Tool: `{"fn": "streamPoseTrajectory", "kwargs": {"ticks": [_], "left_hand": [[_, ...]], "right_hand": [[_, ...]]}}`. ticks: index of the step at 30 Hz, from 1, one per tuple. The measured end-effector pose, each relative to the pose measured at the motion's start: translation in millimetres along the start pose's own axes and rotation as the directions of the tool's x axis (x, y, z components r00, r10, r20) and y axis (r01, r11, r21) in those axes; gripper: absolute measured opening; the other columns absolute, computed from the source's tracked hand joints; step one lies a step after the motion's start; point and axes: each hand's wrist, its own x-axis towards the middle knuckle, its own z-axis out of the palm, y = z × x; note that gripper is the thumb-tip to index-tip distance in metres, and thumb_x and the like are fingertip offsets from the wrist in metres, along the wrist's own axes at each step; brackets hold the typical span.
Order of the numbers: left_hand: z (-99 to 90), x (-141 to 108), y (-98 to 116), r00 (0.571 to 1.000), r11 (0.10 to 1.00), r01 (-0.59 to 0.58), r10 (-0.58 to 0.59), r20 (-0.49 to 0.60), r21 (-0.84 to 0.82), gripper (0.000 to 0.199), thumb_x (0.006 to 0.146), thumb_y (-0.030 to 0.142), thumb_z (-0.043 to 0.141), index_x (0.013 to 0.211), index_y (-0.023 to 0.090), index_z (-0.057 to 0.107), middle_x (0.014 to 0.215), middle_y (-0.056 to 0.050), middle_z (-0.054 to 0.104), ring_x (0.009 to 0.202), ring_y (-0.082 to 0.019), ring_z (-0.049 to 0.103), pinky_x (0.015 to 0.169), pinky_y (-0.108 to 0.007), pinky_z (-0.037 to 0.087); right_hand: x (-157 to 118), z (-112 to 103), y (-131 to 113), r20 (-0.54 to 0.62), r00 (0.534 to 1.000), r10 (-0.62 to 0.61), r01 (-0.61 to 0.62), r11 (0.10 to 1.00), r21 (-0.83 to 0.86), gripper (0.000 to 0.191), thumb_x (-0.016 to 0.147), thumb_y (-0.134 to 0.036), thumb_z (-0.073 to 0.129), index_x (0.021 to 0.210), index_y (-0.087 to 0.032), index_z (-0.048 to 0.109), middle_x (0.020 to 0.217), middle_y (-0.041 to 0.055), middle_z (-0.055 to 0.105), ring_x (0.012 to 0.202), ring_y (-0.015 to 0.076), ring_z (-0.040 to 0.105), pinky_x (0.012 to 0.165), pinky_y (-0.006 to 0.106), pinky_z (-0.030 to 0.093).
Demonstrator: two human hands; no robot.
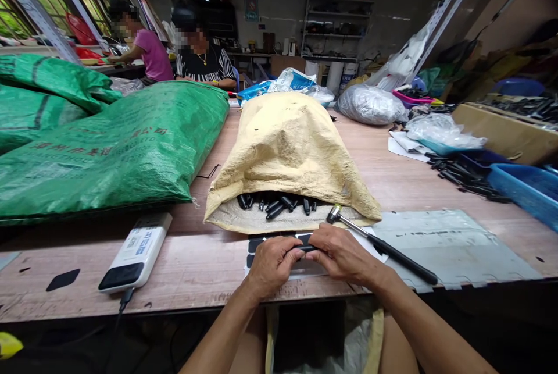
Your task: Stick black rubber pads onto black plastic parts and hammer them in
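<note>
My left hand (pixel 275 262) and my right hand (pixel 337 252) meet near the table's front edge, each closed on one end of a small black part (pixel 306 248). Beneath them lies a white sheet with black rounded patches (pixel 255 245). Just beyond, a tan woven sack (pixel 292 147) lies with its mouth towards me, and several black cylindrical pieces (pixel 274 209) show inside it. A hammer (pixel 392 255) with a black handle rests right of my right hand, its head by the sack's mouth. Below the table edge, an open sack (pixel 377 339) is between my legs.
Green sacks (pixel 131 141) cover the left side. A white power bank (pixel 137 252) with a cable lies at front left. Right are a grey sheet (pixel 462 246), black strips (pixel 466 176) and a blue bin (pixel 527 188). Two people sit beyond the green sacks.
</note>
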Motion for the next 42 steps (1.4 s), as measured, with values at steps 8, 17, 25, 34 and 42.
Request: {"fn": "streamPoseTrajectory", "kwargs": {"ticks": [8,17,25,34,42], "left_hand": [[-3.8,1,2,0.999,0.999,0.026,-0.024,0.041,-0.039,0.029,0.095,0.035,0.049,0.098,0.023,0.075,0.097,-0.005,0.076,0.090,-0.022,0.068,0.078,-0.029,0.047],[-4.0,1,0,0.997,1.000,0.024,-0.024,0.072,0.005,0.032,0.095,0.038,0.049,0.098,0.023,0.076,0.085,-0.004,0.072,0.082,-0.021,0.064,0.073,-0.029,0.044],[-3.5,0,-3,0.996,0.999,0.038,-0.037,0.086,-0.016,0.030,0.093,0.034,0.050,0.098,0.021,0.076,0.088,-0.005,0.072,0.084,-0.020,0.064,0.077,-0.029,0.044],[-1.5,-1,-3,0.997,0.999,-0.003,0.001,0.076,0.037,0.027,0.094,0.035,0.052,0.103,0.022,0.075,0.094,-0.004,0.074,0.088,-0.020,0.064,0.080,-0.030,0.045],[-1.0,0,-2,0.996,0.999,-0.034,0.031,0.083,0.037,0.025,0.092,0.032,0.054,0.102,0.022,0.075,0.098,-0.002,0.076,0.088,-0.020,0.064,0.081,-0.031,0.045]], "right_hand": [[-1,-1,-3,-0.033,0.999,-0.011,0.013,0.999,0.045,0.027,0.097,-0.040,0.053,0.078,-0.021,0.055,0.076,0.0015,0.060,0.077,0.0169,0.051,0.070,0.030,0.036],[-3,-5,0,-0.039,0.996,-0.085,0.089,0.992,0.091,0.025,0.096,-0.038,0.054,0.079,-0.020,0.057,0.080,0.0019,0.062,0.078,0.0164,0.050,0.071,0.030,0.036],[-2,6,2,-0.079,0.993,-0.092,0.101,0.987,0.122,0.027,0.094,-0.037,0.057,0.074,-0.020,0.053,0.075,0.0028,0.060,0.076,0.0173,0.048,0.068,0.031,0.033],[-11,-3,-1,-0.038,0.999,-0.034,0.040,0.987,0.159,0.023,0.088,-0.042,0.064,0.082,-0.020,0.056,0.077,0.0011,0.060,0.076,0.0167,0.050,0.071,0.031,0.035],[-7,-5,1,0.002,0.998,-0.062,0.062,0.992,0.113,0.024,0.094,-0.041,0.057,0.082,-0.020,0.058,0.083,0.0021,0.063,0.080,0.0167,0.052,0.071,0.030,0.035]]}}
